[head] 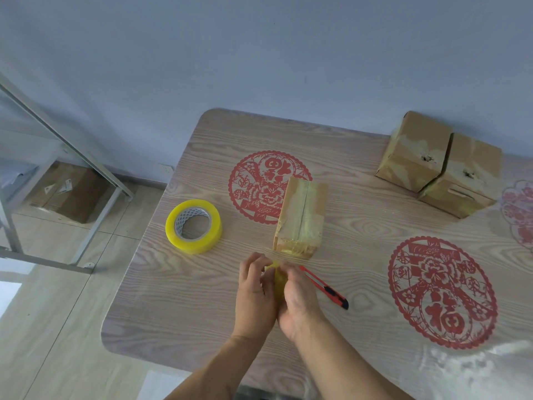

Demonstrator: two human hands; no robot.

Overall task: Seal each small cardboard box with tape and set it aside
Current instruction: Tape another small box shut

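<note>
We see a wood-grain table (178,298) with red paper-cut decals. On it, at centre, lies a taped cardboard box (301,216); a yellow tape roll (193,225) sits at its nine o'clock, a red utility knife (327,288) at its five, and two more boxes (438,164) touching each other at two.

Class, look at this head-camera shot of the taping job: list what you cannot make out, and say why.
- Yellow tape piece: head view, mostly covered by both hands, left and right.
- Utility knife: blade end hidden behind the right hand.
- Paper-cut decoration: cut off by the right edge.
- Floor box: label too small to read.
</note>
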